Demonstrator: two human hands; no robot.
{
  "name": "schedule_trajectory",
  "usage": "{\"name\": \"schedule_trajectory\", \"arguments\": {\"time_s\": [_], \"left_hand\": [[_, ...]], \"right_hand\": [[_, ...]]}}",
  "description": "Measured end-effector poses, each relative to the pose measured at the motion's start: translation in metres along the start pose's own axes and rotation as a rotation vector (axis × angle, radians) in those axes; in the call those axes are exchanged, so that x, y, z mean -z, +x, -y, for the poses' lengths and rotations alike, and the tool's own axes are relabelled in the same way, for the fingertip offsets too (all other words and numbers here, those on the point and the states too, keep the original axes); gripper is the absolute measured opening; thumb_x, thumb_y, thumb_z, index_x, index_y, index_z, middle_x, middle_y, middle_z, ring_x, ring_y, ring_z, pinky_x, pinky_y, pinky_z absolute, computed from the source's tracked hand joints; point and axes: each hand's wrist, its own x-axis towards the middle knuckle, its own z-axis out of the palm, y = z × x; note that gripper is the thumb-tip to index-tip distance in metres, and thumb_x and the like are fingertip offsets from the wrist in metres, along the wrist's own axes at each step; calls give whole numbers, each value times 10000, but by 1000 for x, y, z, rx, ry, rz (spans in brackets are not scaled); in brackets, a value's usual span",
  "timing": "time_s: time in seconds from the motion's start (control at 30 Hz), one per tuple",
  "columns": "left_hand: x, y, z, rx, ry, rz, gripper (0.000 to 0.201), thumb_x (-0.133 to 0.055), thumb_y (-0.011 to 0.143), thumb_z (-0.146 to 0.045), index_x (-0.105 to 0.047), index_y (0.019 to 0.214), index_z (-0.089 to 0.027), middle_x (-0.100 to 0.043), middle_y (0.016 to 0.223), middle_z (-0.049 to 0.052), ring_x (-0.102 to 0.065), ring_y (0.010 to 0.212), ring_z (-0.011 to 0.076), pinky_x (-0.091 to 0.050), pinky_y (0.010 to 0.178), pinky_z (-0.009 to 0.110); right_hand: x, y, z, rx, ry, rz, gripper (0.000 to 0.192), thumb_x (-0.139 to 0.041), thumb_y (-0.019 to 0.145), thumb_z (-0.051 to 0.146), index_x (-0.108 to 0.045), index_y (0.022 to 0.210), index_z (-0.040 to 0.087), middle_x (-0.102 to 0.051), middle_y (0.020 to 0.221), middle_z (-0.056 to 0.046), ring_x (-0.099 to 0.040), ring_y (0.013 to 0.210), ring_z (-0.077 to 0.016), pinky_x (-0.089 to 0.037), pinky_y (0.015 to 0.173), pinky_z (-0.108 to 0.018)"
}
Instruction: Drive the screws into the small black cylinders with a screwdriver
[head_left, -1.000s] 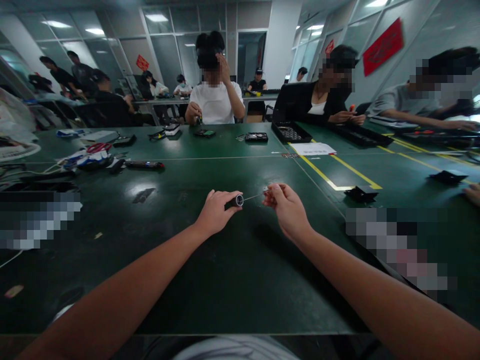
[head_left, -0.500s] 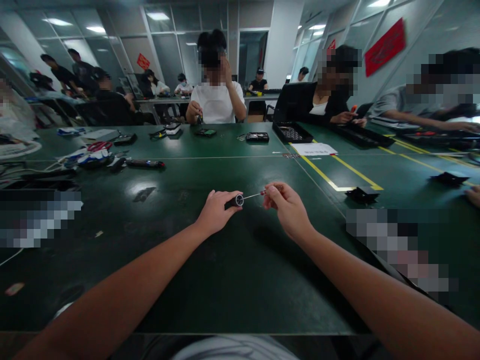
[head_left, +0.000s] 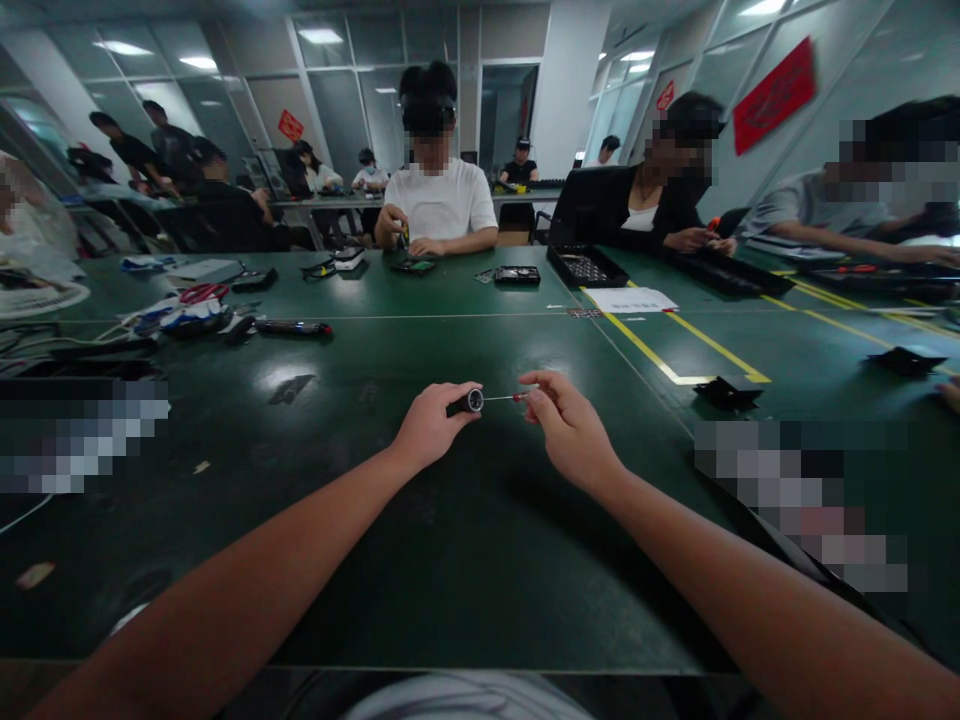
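Observation:
My left hand is closed around a short black tube, perhaps a flashlight body, whose open end with a silvery rim faces right and toward me. In my right hand is a screwdriver with a thin metal shaft and a reddish part near the fingers. Its tip reaches the tube's rim; whether it goes inside I cannot tell. My right thumb and fingers pinch its handle, which they mostly hide. Both hands are above the dark green table.
Tools and cables lie at the left, with a black cylindrical tool and red-handled scissors. To the right are a small black part, a white paper and a black tray. A co-worker sits opposite.
My right fingers have shifted on the screwdriver handle, the index finger now stretched further, and the shaft lies more level. The co-worker opposite has lowered a hand from the head to the table.

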Motion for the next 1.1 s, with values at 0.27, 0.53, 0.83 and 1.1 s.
{"name": "schedule_trajectory", "arguments": {"time_s": [0.27,0.53,0.83,1.1], "left_hand": [[0,0,-1,-22,25,1,393,-751,856,-182,-675,1232,-267,-719,1145,11,-603,1070,229,-448,988,405],[1,0,2,-26,35,-13,392,-739,868,-189,-666,1245,-269,-712,1156,16,-599,1088,226,-458,978,403],[0,0,3,-39,43,10,367,-713,888,-218,-664,1248,-271,-714,1143,23,-596,1069,233,-461,979,427],[1,-1,1,-26,53,3,370,-711,887,-220,-662,1252,-268,-712,1142,30,-605,1069,233,-463,990,422]], "right_hand": [[2,2,5,-57,-56,16,403,-379,1011,484,-675,963,215,-558,641,10,-561,592,-170,-420,590,-318],[2,2,4,-35,-60,63,314,-437,975,356,-585,1217,223,-601,789,-5,-602,726,-197,-458,677,-343],[4,4,7,-103,-101,51,356,-391,995,434,-651,1120,226,-646,811,-28,-589,691,-199,-444,656,-350],[3,1,6,-93,8,58,193,-442,973,407,-557,986,252,-561,726,24,-547,685,-183,-417,668,-334]]}}
